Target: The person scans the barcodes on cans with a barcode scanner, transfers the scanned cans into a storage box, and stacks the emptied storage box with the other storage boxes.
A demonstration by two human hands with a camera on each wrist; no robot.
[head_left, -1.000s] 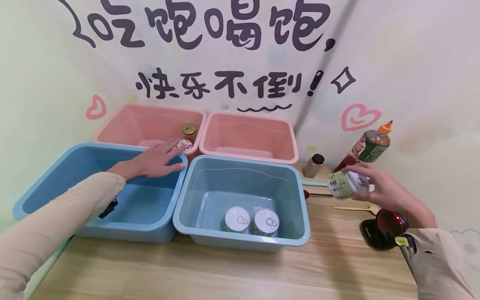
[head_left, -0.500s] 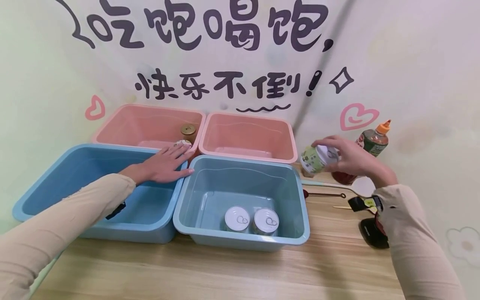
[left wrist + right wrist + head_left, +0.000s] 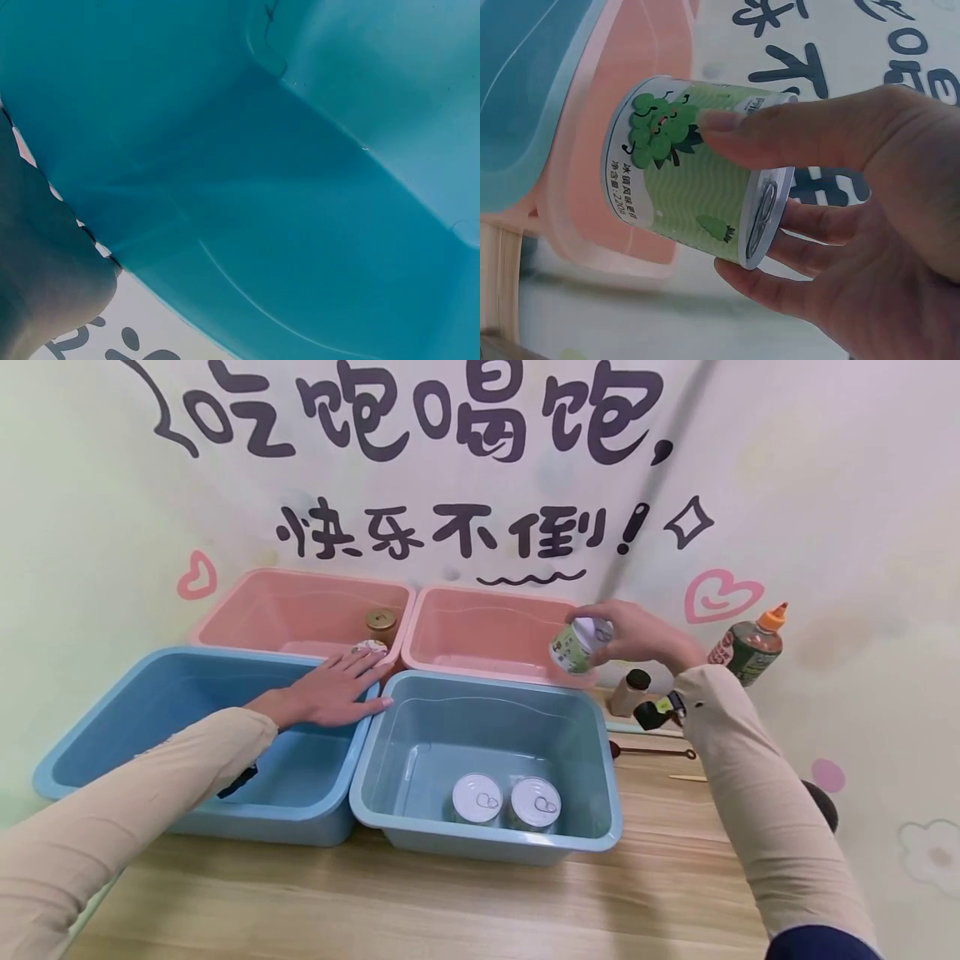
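Note:
My right hand grips a tin can with a green grape label and a ring-pull lid. In the head view it is held tilted over the right front corner of the right pink bin. My left hand lies with straight fingers across the rims between the left blue bin and the left pink bin. Close to its fingertips, a gold-lidded can and a patterned lid show in that pink bin. The left wrist view shows mostly blue bin wall.
Two white-lidded cans stand in the right blue bin. To the right are a black-capped jar, an orange-capped sauce bottle and several utensils, including a dark-handled one. A wall with lettering rises behind.
My right hand has carried the can leftward and up, from above the utensils to the right pink bin. My left hand has shifted slightly right onto the rims and then stayed there.

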